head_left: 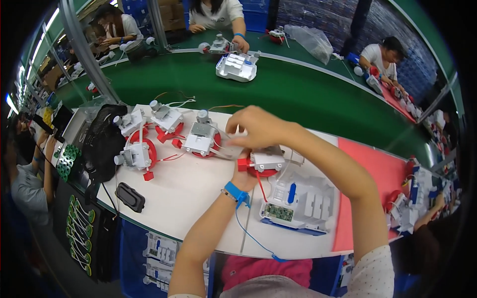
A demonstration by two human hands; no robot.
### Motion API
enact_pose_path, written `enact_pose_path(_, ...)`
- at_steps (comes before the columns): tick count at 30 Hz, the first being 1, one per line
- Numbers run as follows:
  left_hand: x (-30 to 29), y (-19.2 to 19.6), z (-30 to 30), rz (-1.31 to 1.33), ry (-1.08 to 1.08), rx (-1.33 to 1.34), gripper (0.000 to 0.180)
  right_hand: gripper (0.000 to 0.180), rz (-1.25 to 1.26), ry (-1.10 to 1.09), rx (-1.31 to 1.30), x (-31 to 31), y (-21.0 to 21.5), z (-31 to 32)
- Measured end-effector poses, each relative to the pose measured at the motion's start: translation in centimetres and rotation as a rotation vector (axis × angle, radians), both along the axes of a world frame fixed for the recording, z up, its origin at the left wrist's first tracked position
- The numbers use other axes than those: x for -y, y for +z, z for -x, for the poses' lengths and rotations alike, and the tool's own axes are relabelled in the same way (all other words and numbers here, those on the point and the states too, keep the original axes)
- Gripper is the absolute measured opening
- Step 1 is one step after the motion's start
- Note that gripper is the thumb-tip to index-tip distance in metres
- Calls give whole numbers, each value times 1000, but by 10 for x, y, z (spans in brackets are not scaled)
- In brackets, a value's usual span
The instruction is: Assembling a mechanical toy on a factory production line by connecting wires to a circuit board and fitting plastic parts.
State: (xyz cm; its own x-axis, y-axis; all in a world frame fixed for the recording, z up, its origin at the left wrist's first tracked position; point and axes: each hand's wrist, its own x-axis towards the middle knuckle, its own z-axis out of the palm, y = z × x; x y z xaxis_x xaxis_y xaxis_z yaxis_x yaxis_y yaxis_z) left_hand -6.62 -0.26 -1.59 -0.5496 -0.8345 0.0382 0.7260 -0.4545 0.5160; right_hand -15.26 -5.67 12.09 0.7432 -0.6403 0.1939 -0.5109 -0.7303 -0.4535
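My left hand (242, 177) is wrapped around a white motor assembly (268, 160) with a red wheel-like ring under it and a small red block at its side. Most of its fingers are hidden behind the part. Just above, my right hand (256, 126) is bent over the assembly with thumb and fingers drawn together. What lies between those fingertips is too blurred to name. A red wire runs from the held assembly toward a white plastic housing (313, 206), which has a green circuit board (277, 212) and a blue piece (292, 192) in it.
Several similar white-and-red assemblies (200, 139) stand on the white table, left of my hands. A black mesh bag (103, 141) and black case (130, 197) lie farther left. A red mat (365, 188) covers the right side. Beyond runs a green conveyor (174, 74), with co-workers around it.
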Motion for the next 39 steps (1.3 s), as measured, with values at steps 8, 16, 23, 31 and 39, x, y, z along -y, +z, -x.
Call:
enact_pose_path(8,6,11,-7,-147,-298,-655,59,27,128,-535,186,-15,-15,83)
enact_pose_path(16,8,25,-22,-320,-121,-462,66,36,-256,-537,249,-55,-31,105)
enact_pose_path(23,2,34,-29,-191,-245,-317,67,34,-166,-579,211,-62,-26,94)
enact_pose_path(31,0,35,-27,-202,-205,-283,58,18,-266,-487,174,-64,-37,101)
enact_pose_path(39,6,28,-26,-195,-72,-297,44,15,-875,-321,46,-105,-2,105)
